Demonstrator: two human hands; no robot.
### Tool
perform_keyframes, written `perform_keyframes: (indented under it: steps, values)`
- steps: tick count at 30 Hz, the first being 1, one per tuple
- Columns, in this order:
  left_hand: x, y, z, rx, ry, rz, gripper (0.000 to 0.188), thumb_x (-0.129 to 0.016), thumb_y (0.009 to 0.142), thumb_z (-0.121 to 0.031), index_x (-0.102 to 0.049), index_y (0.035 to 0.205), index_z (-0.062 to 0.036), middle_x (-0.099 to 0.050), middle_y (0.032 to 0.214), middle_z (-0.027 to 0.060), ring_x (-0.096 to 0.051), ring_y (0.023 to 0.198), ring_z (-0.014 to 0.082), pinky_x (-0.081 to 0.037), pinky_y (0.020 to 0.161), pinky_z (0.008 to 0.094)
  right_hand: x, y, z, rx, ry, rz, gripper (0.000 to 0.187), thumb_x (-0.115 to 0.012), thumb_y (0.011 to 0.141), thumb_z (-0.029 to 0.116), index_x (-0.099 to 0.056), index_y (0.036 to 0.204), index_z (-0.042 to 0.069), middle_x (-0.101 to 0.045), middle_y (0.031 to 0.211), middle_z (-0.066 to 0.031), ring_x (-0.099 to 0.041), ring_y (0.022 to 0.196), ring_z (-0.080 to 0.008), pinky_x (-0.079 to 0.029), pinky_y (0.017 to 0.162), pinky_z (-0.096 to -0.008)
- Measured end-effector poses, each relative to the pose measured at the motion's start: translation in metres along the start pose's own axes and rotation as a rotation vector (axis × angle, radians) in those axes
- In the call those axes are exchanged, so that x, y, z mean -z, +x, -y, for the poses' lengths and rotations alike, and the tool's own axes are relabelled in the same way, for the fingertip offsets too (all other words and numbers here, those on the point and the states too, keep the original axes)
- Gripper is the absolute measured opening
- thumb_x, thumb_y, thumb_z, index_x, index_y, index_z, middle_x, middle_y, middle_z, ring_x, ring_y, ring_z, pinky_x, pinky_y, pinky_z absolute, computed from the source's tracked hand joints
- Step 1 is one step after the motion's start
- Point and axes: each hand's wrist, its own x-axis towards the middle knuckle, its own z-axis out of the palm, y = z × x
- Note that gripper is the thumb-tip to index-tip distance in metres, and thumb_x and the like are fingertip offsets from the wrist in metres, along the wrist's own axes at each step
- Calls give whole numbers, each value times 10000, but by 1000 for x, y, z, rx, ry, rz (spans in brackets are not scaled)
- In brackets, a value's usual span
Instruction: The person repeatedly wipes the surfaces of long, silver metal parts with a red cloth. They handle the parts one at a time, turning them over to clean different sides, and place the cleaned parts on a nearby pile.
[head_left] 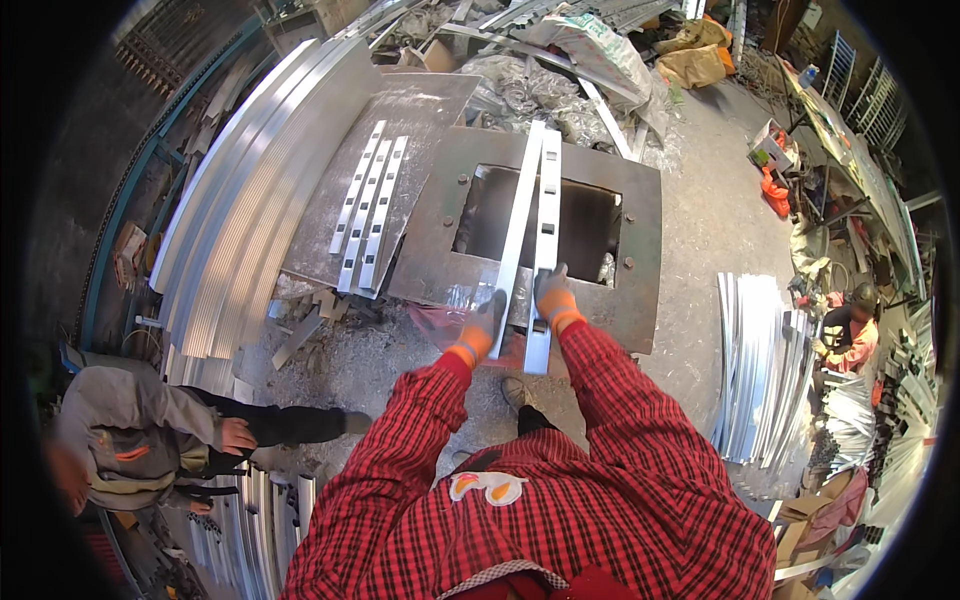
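Gripping plain bar (518, 235) in left hand (482, 325) and holed bar (547, 210) in right hand (555, 295), over the plate (425, 260) just ahead. Apparently done with 3 other bars (382, 225) beyond left hand; perhaps left with the plain bar.

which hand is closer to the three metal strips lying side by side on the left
Left. The left hand, on one bar, is right of the three strips and nearer the wearer; the right hand is farther right, on a holed bar.

Grey floor (712, 185) is catching light beyond the right edge of the steel table (641, 205); a blue rack (150, 150) is standing past its left.
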Motion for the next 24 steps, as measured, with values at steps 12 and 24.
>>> perform_keyframes:
  steps: [12,24]
  values:
    - [-48,-171,37,34,106,-10,706,-332,994,-638,-502,1343,-48,-630,1124,245,-608,1073,386,-476,948,401,-50,-135,-119,542,-390,185,555,-505,896,80,-347,1385,-130,-307,1389,-477,-406,1227,-630,-427,1014,-540]
    - [-12,-127,-73,80,4,230,738,-320,996,-634,-387,1471,-72,-437,1422,280,-443,1304,423,-344,1091,410,-12,-108,-46,530,462,-204,726,-575,975,342,-212,1541,68,-471,1373,-325,-488,1232,-480,-409,1025,-484]
